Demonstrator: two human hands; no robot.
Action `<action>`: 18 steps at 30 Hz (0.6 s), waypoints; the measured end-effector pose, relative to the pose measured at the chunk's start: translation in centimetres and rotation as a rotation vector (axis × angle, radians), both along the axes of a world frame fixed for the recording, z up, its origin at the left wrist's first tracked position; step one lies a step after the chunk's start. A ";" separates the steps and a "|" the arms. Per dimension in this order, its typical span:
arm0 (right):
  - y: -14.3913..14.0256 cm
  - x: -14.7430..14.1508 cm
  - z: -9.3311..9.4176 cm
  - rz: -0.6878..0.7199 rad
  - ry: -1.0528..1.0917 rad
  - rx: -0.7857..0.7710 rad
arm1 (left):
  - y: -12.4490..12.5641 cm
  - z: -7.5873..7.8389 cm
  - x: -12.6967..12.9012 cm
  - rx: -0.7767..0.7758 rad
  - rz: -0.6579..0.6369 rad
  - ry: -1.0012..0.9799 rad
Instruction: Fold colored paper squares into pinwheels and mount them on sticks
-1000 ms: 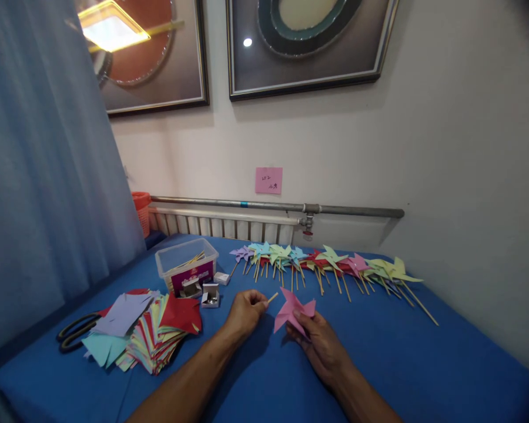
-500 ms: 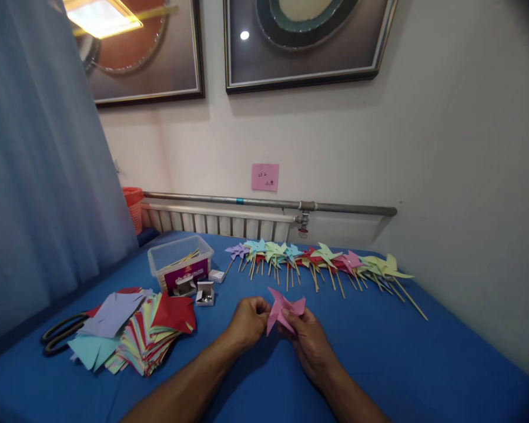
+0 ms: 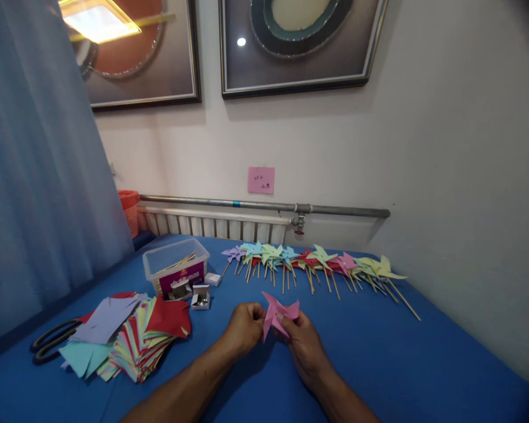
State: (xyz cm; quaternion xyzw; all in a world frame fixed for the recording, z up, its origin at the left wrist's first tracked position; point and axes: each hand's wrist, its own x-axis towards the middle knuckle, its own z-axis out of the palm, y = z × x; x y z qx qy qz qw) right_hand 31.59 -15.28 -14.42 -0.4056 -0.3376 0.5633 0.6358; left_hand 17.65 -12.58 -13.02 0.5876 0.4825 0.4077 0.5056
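Note:
A pink paper pinwheel (image 3: 277,312) is held above the blue table (image 3: 401,358) between both hands. My right hand (image 3: 303,341) pinches its front with thumb and fingers. My left hand (image 3: 243,326) is closed right behind the pinwheel's left edge; the wooden stick it held is hidden behind the paper. A row of finished pinwheels on sticks (image 3: 317,264) lies along the far side of the table.
A stack of coloured cut paper squares (image 3: 132,335) lies at the left, with black scissors (image 3: 48,343) beside it. A clear plastic tub with sticks (image 3: 176,270) and two small open boxes (image 3: 200,297) stand behind. A radiator and pipe (image 3: 264,207) run along the wall.
My left hand brought the stick from left of the pinwheel to behind it, so the stick is no longer seen. Both hands now meet at the pinwheel.

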 end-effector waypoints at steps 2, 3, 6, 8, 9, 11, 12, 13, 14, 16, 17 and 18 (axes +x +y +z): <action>0.1 0.0 -0.2 0.000 0.005 0.003 | -0.1 0.0 0.0 0.012 0.010 0.009; 0.1 0.0 -0.3 -0.003 0.003 0.002 | -0.1 0.0 0.0 0.020 0.011 0.013; 0.3 0.1 -0.5 -0.009 -0.010 -0.001 | 0.0 -0.2 0.0 0.033 0.010 0.019; 0.3 0.2 -0.7 -0.008 -0.014 0.002 | 0.1 -0.4 0.0 0.037 0.019 0.023; 0.4 0.2 -0.8 -0.011 -0.020 0.003 | 0.1 -0.5 0.0 0.039 0.026 0.028; 0.4 0.2 -0.8 -0.015 -0.039 0.009 | 0.1 -0.6 0.0 0.049 0.039 0.045; 0.4 0.2 -0.9 -0.014 -0.047 0.013 | 0.1 -0.5 0.0 0.055 0.043 0.053; 0.4 0.2 -0.9 -0.014 -0.053 0.018 | 0.0 -0.5 0.0 0.060 0.041 0.057; 0.4 0.2 -0.9 -0.012 -0.056 0.020 | 0.0 -0.4 0.0 0.060 0.038 0.059; 0.3 0.2 -0.8 -0.014 -0.061 0.018 | -0.2 -0.3 0.0 0.055 0.030 0.054; 0.3 0.1 -0.8 -0.016 -0.062 0.014 | -0.2 -0.2 0.0 0.055 0.028 0.053; 0.3 0.1 -0.8 -0.014 -0.062 0.013 | -0.3 -0.1 0.0 0.057 0.029 0.056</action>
